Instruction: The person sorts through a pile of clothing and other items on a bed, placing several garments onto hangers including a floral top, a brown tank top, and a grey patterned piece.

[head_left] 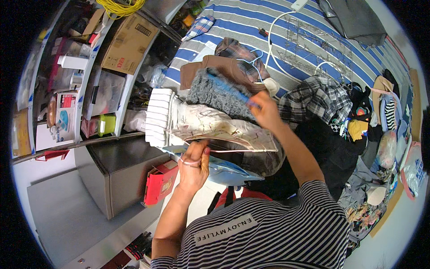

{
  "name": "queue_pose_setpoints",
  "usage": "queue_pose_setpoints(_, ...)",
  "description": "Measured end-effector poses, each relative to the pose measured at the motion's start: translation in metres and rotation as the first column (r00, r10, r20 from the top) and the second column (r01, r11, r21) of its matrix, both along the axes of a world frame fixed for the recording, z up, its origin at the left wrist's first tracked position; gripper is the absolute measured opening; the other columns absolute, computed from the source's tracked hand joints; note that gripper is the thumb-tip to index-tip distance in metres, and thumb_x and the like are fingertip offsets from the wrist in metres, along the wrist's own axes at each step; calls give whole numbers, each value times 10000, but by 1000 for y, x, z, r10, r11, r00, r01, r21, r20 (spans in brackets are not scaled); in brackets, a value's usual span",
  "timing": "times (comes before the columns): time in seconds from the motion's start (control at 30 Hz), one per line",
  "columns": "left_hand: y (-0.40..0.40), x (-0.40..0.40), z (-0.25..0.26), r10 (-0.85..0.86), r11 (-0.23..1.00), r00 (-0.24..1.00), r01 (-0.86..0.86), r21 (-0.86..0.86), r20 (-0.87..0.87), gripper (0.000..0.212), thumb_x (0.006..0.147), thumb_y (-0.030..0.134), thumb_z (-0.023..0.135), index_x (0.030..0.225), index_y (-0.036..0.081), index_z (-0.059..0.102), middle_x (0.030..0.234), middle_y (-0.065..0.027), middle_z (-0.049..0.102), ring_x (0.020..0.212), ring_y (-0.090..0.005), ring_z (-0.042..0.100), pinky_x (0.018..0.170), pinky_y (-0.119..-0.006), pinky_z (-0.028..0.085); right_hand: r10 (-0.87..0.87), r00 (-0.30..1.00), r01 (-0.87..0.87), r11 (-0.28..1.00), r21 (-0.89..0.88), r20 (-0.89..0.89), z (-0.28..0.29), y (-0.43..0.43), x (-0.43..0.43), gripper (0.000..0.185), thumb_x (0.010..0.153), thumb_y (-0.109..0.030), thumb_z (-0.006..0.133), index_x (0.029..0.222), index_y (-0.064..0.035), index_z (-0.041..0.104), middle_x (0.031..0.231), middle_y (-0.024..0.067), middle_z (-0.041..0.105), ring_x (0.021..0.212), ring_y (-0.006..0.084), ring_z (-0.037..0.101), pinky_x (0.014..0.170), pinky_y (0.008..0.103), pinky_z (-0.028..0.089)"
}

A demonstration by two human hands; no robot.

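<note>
My left hand (195,164) is closed around the hook end of a white wire clothes hanger (242,151), which lies along the near edge of a cream garment printed with branches (208,117). In my right hand (265,109) is the end of a blue thing (231,89), blurred, reaching up and left across a grey patterned garment (215,97); I cannot tell its kind. A white striped folded cloth (159,117) lies at the left end of the pile. Behind the grey garment are a brown garment (221,65) and a light blue hanger (253,60) on a plaid shirt (235,50).
A bed with a striped sheet (235,20) carries wire racks (312,43), a white cable (269,40) and a black-and-white plaid shirt (315,97). Shelves with a cardboard box (129,43) stand left, above a dark cabinet (100,181) and a red box (161,185).
</note>
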State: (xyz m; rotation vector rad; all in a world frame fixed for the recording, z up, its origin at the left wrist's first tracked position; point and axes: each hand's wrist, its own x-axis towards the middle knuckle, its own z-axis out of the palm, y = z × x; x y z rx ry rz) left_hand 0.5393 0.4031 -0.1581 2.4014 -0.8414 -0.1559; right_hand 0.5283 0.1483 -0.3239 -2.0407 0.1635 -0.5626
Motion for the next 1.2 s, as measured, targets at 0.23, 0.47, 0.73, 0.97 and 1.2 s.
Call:
queue_pose_setpoints(0.23,-22,9,-1,27,999,998,-24,48,-62,321,862,163,604,1156,47,545,747,-129,608,644,-323,607,559,-384,470,280,960,-277,937,212,19,60,73,-67,190,679,-1,632,868,-16,622,848,117,540,777,293,566,665,365,470)
queue_pose_setpoints(0.47,-10,3,-16,-9,1000,999,9,-1,31,55,867,112,582,878,62,602,794,-122,545,692,-328,573,603,-392,468,394,897,-284,861,422,-199,16,-6,14,248,812,-98,634,1043,-26,582,905,74,599,829,139,569,731,286,468)
queue_pose_setpoints(0.73,-9,1,-17,-56,997,996,58,-42,65,63,865,105,578,871,45,596,847,-133,491,733,-293,535,628,-373,453,-346,677,252,938,-237,-650,-103,-58,92,313,770,-232,640,1013,-38,606,1012,193,620,901,339,609,772,404,476)
queue_pose_setpoints(0.97,-10,12,-15,-71,997,997,72,-16,18,183,882,111,557,1048,50,600,798,-134,521,711,-303,548,622,-375,454,-152,984,153,988,6,-92,-30,-11,24,207,734,-33,590,939,-29,614,829,153,588,765,334,576,662,413,462)
queue_pose_setpoints(1.2,-14,19,-12,134,990,981,-139,-29,-137,257,886,103,541,1136,49,559,693,-127,547,653,-312,549,588,-375,447,209,977,-212,964,161,34,42,79,-58,211,748,5,608,959,-8,610,911,139,576,826,315,578,708,377,478)
